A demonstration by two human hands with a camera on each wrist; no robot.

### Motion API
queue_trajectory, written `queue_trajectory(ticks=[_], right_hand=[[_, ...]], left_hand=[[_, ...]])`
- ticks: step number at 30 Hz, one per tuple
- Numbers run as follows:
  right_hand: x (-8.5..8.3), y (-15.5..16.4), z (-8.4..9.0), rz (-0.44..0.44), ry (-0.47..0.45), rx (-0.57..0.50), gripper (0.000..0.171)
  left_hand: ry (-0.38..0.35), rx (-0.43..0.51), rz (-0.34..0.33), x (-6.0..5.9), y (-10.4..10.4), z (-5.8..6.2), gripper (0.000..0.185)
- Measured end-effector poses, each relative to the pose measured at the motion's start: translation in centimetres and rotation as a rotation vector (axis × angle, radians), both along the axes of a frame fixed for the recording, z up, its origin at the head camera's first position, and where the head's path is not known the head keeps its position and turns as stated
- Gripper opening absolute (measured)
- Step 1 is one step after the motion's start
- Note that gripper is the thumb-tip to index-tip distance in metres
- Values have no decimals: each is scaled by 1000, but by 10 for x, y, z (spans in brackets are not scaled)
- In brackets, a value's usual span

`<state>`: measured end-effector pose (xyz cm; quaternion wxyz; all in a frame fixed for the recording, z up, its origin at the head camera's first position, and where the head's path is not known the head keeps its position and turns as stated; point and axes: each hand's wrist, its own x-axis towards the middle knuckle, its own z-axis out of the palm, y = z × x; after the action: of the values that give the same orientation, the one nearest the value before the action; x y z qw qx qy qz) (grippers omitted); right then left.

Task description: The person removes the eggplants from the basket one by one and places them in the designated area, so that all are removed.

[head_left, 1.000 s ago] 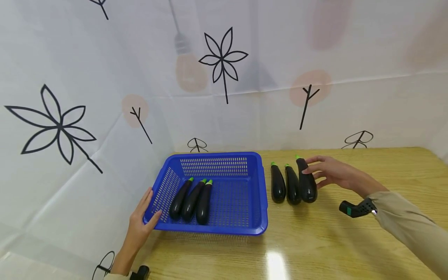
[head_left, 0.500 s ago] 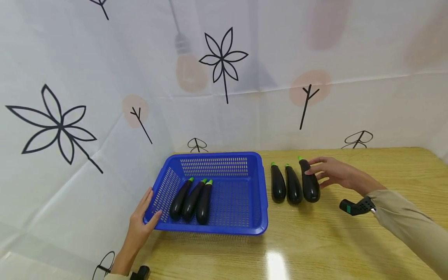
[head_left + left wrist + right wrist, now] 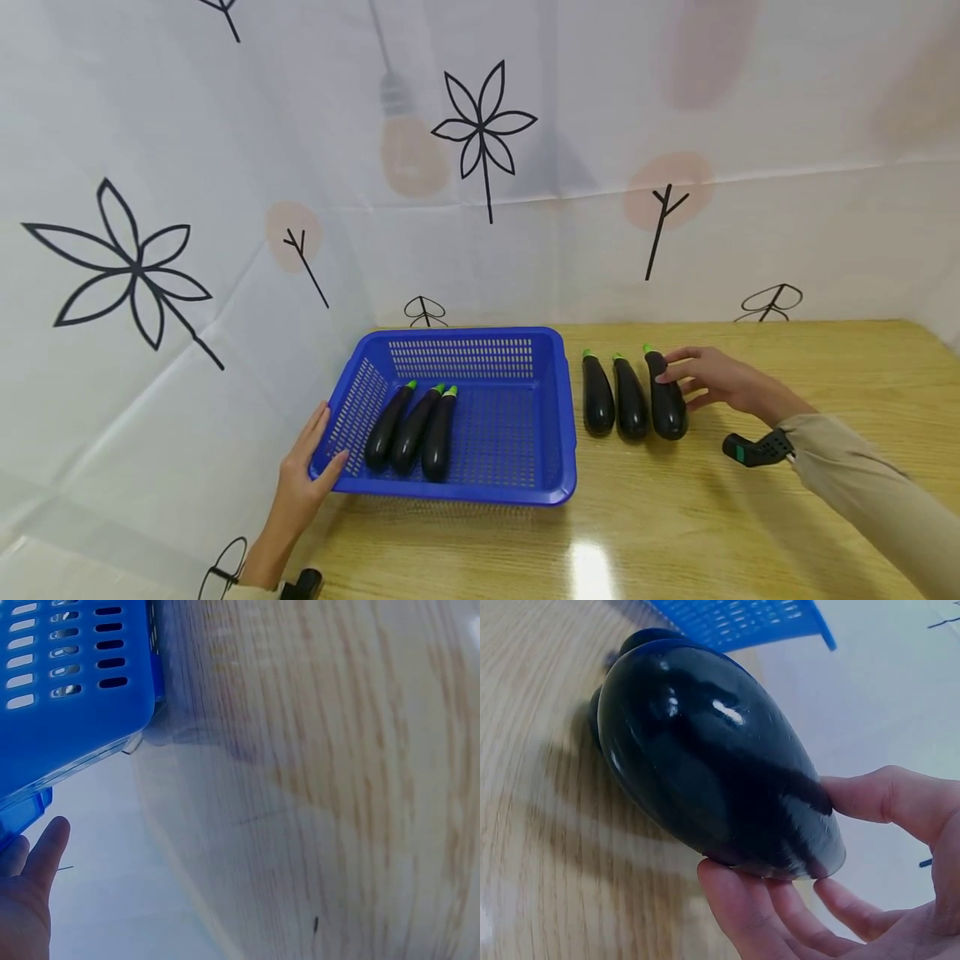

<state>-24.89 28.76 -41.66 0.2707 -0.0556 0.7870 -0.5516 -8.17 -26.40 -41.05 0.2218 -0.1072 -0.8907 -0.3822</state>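
Note:
My right hand [image 3: 708,379] pinches a dark, glossy eggplant [image 3: 667,408] with a green stem end, the rightmost of three side by side on the wooden table. In the right wrist view the thumb lies on one side of this eggplant [image 3: 705,765] and the fingertips [image 3: 724,881] on the other. Just to its left lie a second eggplant [image 3: 631,404] and a third eggplant [image 3: 597,400]. My left hand [image 3: 296,483] rests at the front left corner of a blue basket [image 3: 551,487], fingers straight along its rim. Three more eggplants [image 3: 408,432] lie inside, toward the left.
The light wooden table [image 3: 750,517] runs along a white cloth backdrop [image 3: 570,250] printed with black leaf drawings, which also closes off the left side. A black wrist strap [image 3: 757,448] sits at my right sleeve.
My right hand has shifted the rightmost eggplant a little to the right and down, leaving a gap beside the middle one. The left hand and basket have stayed put.

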Motion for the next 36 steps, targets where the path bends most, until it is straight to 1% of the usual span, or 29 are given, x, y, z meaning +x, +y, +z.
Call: queue_trajectory(ticks=[9,15,21,26,29,36], right_hand=[[-1,1,-9,-27,26,61,64],[3,4,-17,-16,45,65,61],[5,4,-22,-40,50,106,65],[2,0,-21,-69,60,116,70],[0,-2,-22,-79,71,117,70],[-1,-3,-27,-105,87,132,70]], left_hand=[[27,-3,-10,-1,0,0,63],[32,-6,-14,-1,-1,1,63],[60,-13,-25,-2,1,0,63],[53,-7,-10,0,2,-1,62],[48,-5,-1,1,2,-1,62],[44,-5,-7,0,2,0,62]])
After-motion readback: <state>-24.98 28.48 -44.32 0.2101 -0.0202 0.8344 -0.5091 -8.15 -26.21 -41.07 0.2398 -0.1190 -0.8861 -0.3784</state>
